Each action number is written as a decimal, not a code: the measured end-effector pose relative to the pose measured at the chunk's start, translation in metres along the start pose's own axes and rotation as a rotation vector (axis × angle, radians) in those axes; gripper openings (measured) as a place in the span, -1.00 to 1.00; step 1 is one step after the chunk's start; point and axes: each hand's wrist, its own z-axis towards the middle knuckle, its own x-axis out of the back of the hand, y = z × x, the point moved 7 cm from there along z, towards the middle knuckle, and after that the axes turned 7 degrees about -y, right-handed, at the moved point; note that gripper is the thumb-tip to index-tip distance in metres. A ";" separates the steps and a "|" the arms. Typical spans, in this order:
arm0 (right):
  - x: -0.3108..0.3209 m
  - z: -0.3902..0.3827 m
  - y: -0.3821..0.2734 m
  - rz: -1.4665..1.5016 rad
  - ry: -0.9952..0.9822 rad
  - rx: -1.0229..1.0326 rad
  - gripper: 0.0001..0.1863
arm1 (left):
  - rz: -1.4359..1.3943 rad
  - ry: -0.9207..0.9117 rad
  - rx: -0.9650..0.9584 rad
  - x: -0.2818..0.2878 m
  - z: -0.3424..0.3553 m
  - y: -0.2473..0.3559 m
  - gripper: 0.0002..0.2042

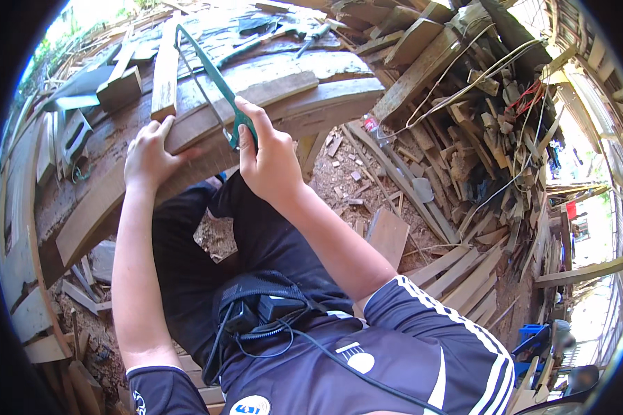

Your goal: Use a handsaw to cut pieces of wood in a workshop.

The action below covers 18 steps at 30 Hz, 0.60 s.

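Note:
In my right hand (268, 155) is the handle of a hacksaw (213, 68) with a green frame, fingers closed round it. Its thin blade slants across a long wooden strip (277, 90) lying along the near edge of the bench (62, 197). Left of the saw, my left hand (149, 158) grips this strip, its fingers over the top and the thumb toward the blade. A squared wooden bar (165, 83) points away from me, its near end by my left fingertips. Whether the blade has cut into the strip cannot be made out.
A wooden block (120, 88) and a wood piece with a slot (76, 136) stand left on the bench. Tools (313, 40) lie toward the back. Right, a tall heap of offcuts (491, 131) rises with loose wires. Boards (464, 273) and wood chips cover the ground.

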 end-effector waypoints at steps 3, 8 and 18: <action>0.008 -0.017 -0.006 0.124 -0.019 -0.092 -0.53 | 0.013 -0.018 0.035 0.004 -0.005 -0.003 -0.07; 0.048 -0.116 -0.019 0.032 -0.055 -0.135 -0.52 | -0.011 -0.017 0.040 0.014 0.000 0.000 -0.09; -0.014 -0.008 -0.004 -0.104 -0.114 -0.056 -0.49 | 0.004 -0.008 0.043 0.003 0.002 -0.004 -0.07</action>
